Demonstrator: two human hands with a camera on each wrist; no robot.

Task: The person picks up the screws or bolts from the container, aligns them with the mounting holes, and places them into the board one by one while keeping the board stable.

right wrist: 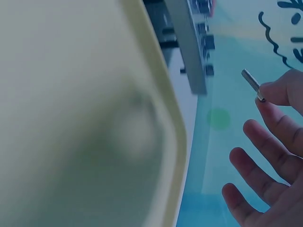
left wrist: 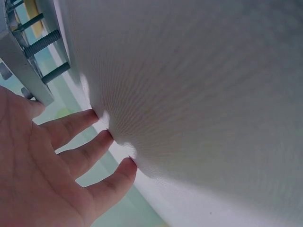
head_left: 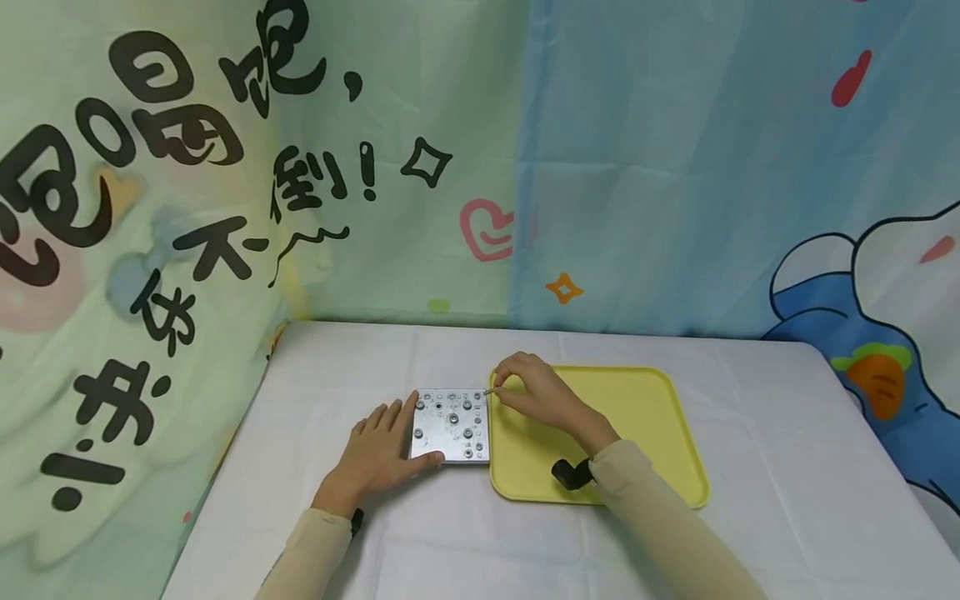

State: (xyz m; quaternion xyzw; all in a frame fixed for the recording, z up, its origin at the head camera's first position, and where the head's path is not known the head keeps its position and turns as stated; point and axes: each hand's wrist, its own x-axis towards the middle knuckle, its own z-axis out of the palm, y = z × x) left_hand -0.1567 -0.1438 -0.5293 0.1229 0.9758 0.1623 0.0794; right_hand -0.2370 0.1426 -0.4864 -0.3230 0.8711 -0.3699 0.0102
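Observation:
A silver metal plate point(head_left: 431, 450) with several bolts in its face stands on the white tablecloth. In the left wrist view, threaded bolt shanks point(left wrist: 42, 44) stick out below it. My left hand point(head_left: 384, 454) lies spread at the plate's left side, thumb at the near edge and forefinger along the left edge. Its other fingertips point(left wrist: 124, 165) press on the cloth. Between thumb and forefinger, my right hand point(head_left: 536, 390) pinches a small threaded screw point(right wrist: 250, 78) near the plate's far right corner. The other right fingers are spread apart, touching nothing.
A yellow tray point(head_left: 600, 492) lies directly right of the plate, under the right forearm. The white tablecloth point(head_left: 480, 550) covers the table. Printed curtains point(head_left: 637, 208) hang behind and to the left.

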